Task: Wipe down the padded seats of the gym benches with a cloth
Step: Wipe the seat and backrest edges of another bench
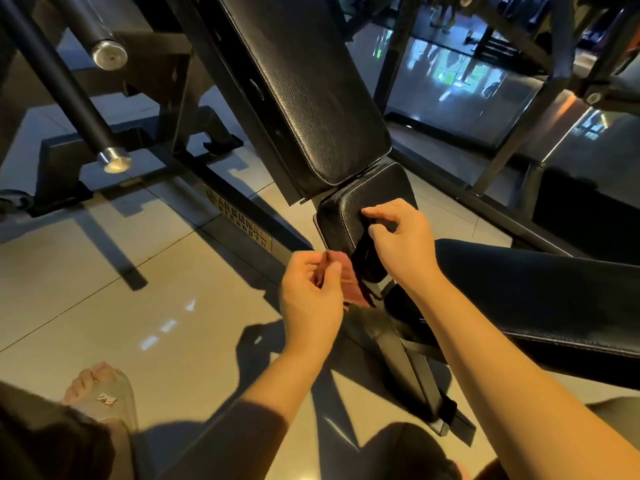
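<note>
One cloth [349,275], two hands: left hand [311,292] pinches its red end, right hand [401,240] pinches the dark end atop one seat [336,220], below one backrest [311,98]

- A gym is shown: a black padded backrest [311,98] and seat pad [346,216] are mounted on a dark steel frame [187,109].
- A plate [244,221] lettered "ARSENAL STRENGTH" is fixed to its floor rail.
- Steel-capped bars [90,32] are seen at left.
- Glossy floor tiles [86,299] are laid throughout; further machine frames [528,129] are seen behind.
</note>
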### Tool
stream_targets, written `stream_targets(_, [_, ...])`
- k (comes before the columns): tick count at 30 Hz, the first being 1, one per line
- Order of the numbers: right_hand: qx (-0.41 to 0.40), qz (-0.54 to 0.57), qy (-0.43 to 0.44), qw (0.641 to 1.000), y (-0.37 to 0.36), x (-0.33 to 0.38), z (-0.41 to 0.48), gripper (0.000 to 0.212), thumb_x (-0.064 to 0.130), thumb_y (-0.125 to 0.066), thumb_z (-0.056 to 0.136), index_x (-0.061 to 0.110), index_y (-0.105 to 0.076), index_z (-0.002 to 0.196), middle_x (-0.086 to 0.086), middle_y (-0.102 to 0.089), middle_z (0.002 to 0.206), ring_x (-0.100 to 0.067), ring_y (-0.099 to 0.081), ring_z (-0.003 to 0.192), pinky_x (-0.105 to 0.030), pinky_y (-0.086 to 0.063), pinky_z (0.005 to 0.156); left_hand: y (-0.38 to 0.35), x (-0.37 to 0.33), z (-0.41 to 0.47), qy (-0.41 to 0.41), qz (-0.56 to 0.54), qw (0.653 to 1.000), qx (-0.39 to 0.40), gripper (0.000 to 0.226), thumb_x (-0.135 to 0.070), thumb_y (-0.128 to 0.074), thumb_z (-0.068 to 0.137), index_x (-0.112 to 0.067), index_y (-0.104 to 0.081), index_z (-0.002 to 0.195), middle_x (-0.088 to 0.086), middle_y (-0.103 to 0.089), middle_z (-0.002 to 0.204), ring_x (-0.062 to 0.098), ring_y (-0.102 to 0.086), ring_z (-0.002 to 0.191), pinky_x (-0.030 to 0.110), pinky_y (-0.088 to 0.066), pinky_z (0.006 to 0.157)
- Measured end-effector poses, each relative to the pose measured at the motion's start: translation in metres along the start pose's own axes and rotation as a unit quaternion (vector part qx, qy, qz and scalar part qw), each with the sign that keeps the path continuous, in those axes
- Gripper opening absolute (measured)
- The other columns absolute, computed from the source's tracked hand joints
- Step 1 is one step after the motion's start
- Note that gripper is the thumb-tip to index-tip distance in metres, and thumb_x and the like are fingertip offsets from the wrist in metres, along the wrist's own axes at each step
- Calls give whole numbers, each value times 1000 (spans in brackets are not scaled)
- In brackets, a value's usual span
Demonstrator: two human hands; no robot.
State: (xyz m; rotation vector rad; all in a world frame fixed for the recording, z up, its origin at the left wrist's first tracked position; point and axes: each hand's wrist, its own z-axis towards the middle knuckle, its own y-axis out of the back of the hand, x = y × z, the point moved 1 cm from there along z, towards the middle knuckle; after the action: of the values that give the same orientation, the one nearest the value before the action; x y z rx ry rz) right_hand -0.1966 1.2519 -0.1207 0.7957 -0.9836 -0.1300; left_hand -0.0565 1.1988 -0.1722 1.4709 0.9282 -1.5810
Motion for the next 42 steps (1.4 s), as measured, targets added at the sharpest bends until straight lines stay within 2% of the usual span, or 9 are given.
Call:
stream_targets(8, [-1, -5, -4, 1000, 0, -3, -7, 33, 7, -62, 97, 23, -71, 125, 18, -57, 111, 6, -55, 97, -19, -52, 91, -13, 12, -10, 100, -41, 993, 49, 16, -11, -74, 91, -26, -66, 92, -8, -72, 82, 4, -71, 77, 18, -55, 62])
stream_targets(12, [14, -6, -13, 1000, 1, 1, -8, 35, 6, -59, 98, 23, -70, 127, 18, -56, 115, -1, -52, 106, -25, -52, 96, -3, 7, 19, 128, -44, 991, -6, 13, -19, -72, 92, -30, -66, 97, -10, -73, 89, 3, -71, 81, 22, -55, 70])
stream_targets(17, [33, -42, -5, 999, 1, 5, -16, 38, 11, -60, 97, 21, -66, 133, 9, -60, 125, -6, -54, 114, -22, -47, 93, 11, -14, 42, 178, -88, 977, 72, 12, -17, -77, 88, -25, -75, 96, -2, -77, 93, 17, -73, 94, 28, -56, 79])
stream_targets(20, [51, -91, 10, 994, 5, 18, -12, 40, 17, -57, 98, 24, -62, 138, 5, -61, 131, -14, -57, 121, -31, -48, 100, 22, -36, 66, 163, -76, 983, 42, 19, -15, -77, 88, -19, -74, 106, -1, -74, 98, 13, -69, 96, 23, -52, 78])
stream_targets(23, [27, -80, 60, 995, 8, 45, -6, 39, 18, -57, 99, 25, -61, 137, 7, -62, 131, -11, -57, 120, -34, -49, 104, 37, -60, 98, 148, -69, 986, 8, 17, -10, -70, 93, -12, -72, 110, -11, -70, 76, 0, -65, 72, 13, -45, 58])
stream_targets(27, [9, -50, 117, 992, 9, 81, 13, 36, 16, -58, 98, 24, -64, 132, 12, -63, 122, -3, -56, 106, -28, -50, 95, 50, -92, 138, 107, -24, 994, 18, 18, -7, -68, 94, -13, -73, 111, -3, -67, 94, 17, -62, 98, 29, -47, 80])
stream_targets(31, [43, -103, 134, 985, 3, 98, 36, 44, 17, -58, 98, 24, -57, 141, 8, -53, 139, -12, -52, 125, -31, -47, 103, 55, -114, 166, 55, 48, 996, 50, 16, -3, -72, 90, -15, -76, 98, 7, -72, 102, 26, -66, 107, 41, -54, 97])
stream_targets(36, [74, -115, 117, 984, -16, 104, 58, 55, 23, -60, 100, 28, -43, 152, 8, -37, 160, -15, -35, 146, -37, -31, 119, 71, -110, 191, -155, 212, 963, 55, 18, -6, -72, 86, -19, -74, 99, -5, -69, 97, 10, -63, 95, 24, -49, 83])
stream_targets(42, [41, -108, 145, 983, -29, 86, 56, 55, 29, -61, 100, 32, -43, 152, 15, -39, 158, -5, -31, 146, -34, -27, 120, 63, -99, 205, -114, 133, 982, 65, 14, -19, -80, 84, -27, -72, 93, -8, -71, 90, 5, -66, 86, 18, -50, 75])
